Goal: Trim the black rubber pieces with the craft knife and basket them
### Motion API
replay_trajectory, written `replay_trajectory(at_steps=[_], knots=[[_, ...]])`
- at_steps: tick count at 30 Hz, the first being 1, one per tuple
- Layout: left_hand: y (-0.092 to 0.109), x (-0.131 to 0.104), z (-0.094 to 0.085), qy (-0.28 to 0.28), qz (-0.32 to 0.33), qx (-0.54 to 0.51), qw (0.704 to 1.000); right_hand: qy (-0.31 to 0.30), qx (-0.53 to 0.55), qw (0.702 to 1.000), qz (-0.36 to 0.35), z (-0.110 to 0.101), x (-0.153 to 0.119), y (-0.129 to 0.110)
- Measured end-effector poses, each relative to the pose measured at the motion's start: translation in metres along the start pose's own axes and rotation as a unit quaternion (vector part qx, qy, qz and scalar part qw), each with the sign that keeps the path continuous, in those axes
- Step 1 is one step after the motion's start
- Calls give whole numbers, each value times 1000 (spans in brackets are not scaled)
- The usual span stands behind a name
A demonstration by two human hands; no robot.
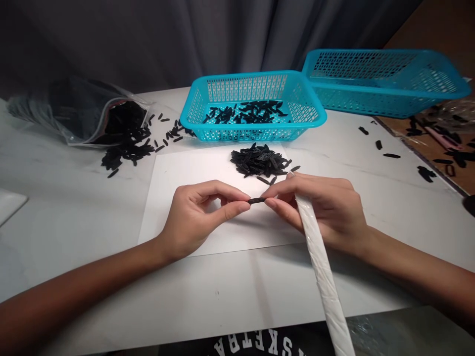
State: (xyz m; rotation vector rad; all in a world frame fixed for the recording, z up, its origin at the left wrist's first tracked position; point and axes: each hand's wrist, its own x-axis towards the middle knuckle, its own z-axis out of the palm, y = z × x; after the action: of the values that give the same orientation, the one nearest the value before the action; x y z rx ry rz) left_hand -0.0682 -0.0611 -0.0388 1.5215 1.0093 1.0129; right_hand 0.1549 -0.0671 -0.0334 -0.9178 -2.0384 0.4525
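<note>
From my remote view, the small black piece (256,200) sits crosswise between two pairs of fingertips, one end in each pinch. My left hand (196,212) has thumb and forefinger closed on its left end; my right hand (322,207) pinches the other end the same way. A long white strip (321,257) also runs through the right hand, its tip poking up past the forefinger and its length slanting down toward the near table edge.

Just beyond the fingers lies a heap of black pieces (258,160), with a few strays close to the right forefinger. Behind it stands a blue basket (256,126) holding more. Room opens toward me — white paper (163,183) beneath the hands, then tabletop (218,296) down to its front edge.

Both forearms angle in from the lower sides, wrists low, knuckles outward — the left palm turned inward, curled fingers partly hidden.
</note>
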Motion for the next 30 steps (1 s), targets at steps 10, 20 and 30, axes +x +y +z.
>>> replay_trajectory(at_steps=[10,20,30], knots=[[-5,-3,0,-17,24,2,1000,6,3,1000,-12,1,2,0],[-5,-3,0,-26,53,-7,998,-14,11,1000,1,0,0,0],[-3,-3,0,2,33,7,999,-16,33,999,7,2,1,1]])
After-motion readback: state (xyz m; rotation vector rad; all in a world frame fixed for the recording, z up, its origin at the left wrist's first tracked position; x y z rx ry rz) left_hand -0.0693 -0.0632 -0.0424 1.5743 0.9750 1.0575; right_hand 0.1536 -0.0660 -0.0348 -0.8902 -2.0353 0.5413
